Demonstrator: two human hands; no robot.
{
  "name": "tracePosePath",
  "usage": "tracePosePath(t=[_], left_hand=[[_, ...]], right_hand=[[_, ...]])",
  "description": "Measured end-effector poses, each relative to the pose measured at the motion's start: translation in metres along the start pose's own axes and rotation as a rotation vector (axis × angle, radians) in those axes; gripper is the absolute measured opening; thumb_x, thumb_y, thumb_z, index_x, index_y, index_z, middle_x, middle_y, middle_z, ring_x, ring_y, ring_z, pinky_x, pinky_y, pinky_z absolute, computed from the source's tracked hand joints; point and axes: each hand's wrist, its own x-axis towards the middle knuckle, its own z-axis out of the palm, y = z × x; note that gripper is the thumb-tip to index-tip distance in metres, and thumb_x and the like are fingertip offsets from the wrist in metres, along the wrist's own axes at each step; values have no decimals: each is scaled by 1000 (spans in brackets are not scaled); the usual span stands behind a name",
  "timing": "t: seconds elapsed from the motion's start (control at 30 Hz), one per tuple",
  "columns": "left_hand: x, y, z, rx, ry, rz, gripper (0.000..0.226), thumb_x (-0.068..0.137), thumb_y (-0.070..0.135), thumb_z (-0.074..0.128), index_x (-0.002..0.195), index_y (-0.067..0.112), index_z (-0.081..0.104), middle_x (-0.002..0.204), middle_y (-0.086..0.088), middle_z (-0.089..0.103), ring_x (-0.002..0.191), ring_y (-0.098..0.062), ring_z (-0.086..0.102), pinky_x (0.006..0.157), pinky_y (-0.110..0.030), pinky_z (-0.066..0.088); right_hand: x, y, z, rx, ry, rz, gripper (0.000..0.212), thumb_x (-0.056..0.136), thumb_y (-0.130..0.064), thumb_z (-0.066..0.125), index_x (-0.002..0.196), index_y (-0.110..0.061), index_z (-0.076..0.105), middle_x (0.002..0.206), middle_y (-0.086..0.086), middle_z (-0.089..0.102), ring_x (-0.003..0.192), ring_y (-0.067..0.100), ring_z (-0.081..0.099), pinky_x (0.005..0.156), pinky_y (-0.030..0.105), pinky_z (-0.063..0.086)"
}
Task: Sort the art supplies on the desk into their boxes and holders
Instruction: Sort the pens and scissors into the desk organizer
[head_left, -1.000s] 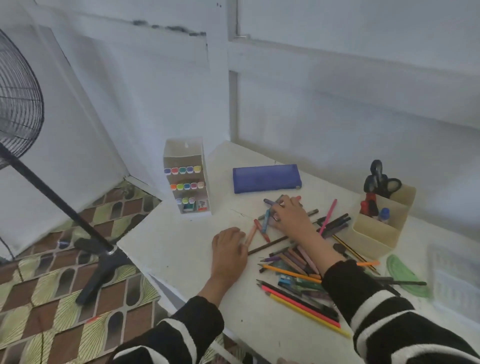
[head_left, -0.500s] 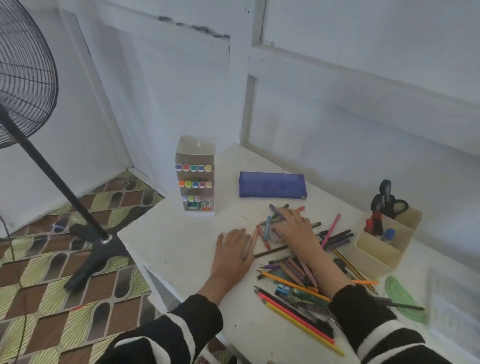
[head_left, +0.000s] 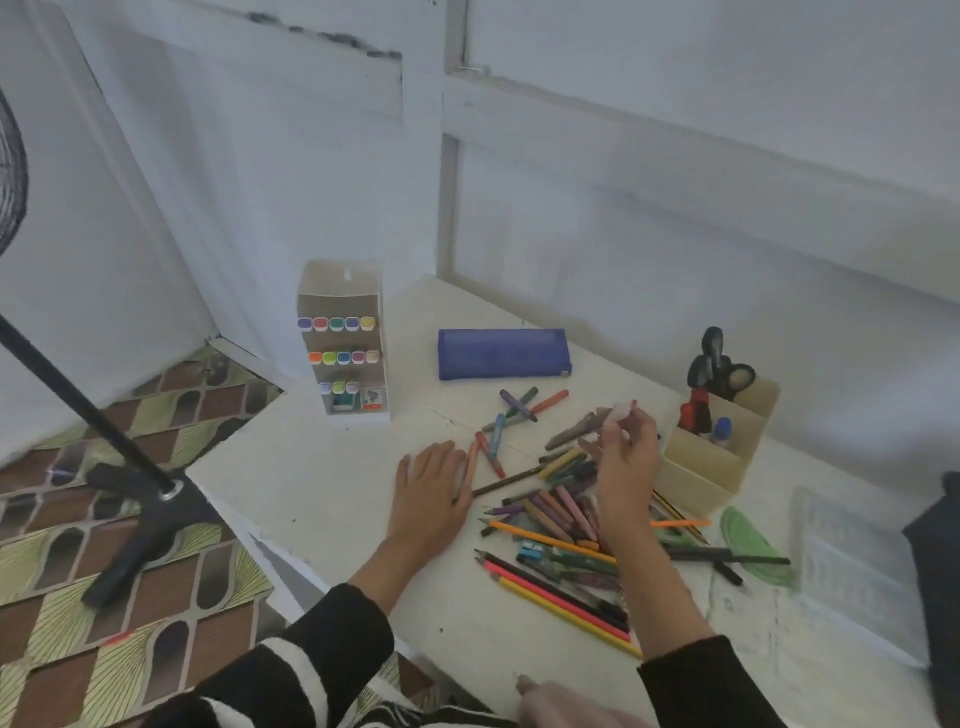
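A heap of coloured pencils and pens (head_left: 561, 530) lies on the white desk (head_left: 322, 493). My right hand (head_left: 626, 457) is raised over the heap and pinches a pink pen (head_left: 621, 413) near the beige holder (head_left: 711, 462). My left hand (head_left: 428, 493) rests flat on the desk, fingers straight, beside a few crayons (head_left: 491, 449). A white marker box (head_left: 345, 338) with rows of coloured caps stands at the back left. A blue pencil case (head_left: 501, 353) lies behind the crayons.
The beige holder contains black scissors (head_left: 719, 369), a red item and a small blue-capped bottle. A green protractor (head_left: 753, 545) and a clear plastic case (head_left: 852, 571) lie at the right. A fan stand (head_left: 130, 488) is on the floor to the left of the desk.
My right hand has lifted off the crayons near the middle and moved right toward the beige holder, now pinching a pink pen. My left hand stays flat on the desk.
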Motion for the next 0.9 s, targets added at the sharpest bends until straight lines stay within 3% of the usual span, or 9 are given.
tracePosePath(t=[0.17,0.27,0.37,0.5,0.57,0.7,0.8,0.9], left_hand=[[6,9,1,-66,56,-107,42,97,30,42,138,19,41,149,-1,33,139,-19,26,117,-42,16],[23,36,0,-203,192,-214,35,94,21,51,127,12,53,136,-11,46,126,-28,38,108,-41,32],[43,79,-4,-243,224,-31,33,90,15,54,122,9,55,128,-12,50,119,-28,43,103,-41,37],[64,147,-6,-305,190,369,33,84,13,52,116,6,58,121,-16,54,113,-34,51,98,-48,43],[70,178,-5,-303,124,498,42,82,15,48,122,6,54,128,-16,52,118,-34,48,100,-49,41],[77,219,1,-161,1,639,64,85,15,49,146,12,29,153,-8,27,141,-26,22,113,-47,23],[82,231,4,-45,-25,694,69,89,17,46,151,16,16,158,0,15,145,-19,9,114,-48,16],[84,231,9,-36,-47,700,67,92,17,42,152,16,13,158,1,14,146,-17,9,115,-48,15]], right_hand=[[16,-33,-53,4,91,1,43,89,-43,52,117,-11,50,108,12,62,103,23,62,74,35,59],[21,-50,-87,-125,131,-92,20,91,-42,51,106,-29,54,101,2,62,98,20,64,75,40,59],[30,-61,-118,-220,211,-157,9,97,-27,48,106,-28,49,98,-5,58,98,24,62,75,40,59],[41,-72,-143,-290,260,-207,23,99,-18,46,120,-11,45,105,-1,53,98,19,59,77,28,58],[50,-70,-147,-305,245,-213,26,99,-15,44,123,-7,44,108,2,52,99,18,58,79,27,57],[76,-60,-148,-419,149,-191,24,98,-7,44,122,-6,45,109,5,53,102,23,57,84,29,54],[90,-49,-150,-673,78,-239,23,96,-8,48,118,-7,51,107,5,58,98,22,56,80,25,42],[93,-38,-151,-963,28,-223,23,95,-17,48,118,-14,52,103,2,62,99,26,51,80,38,40]])
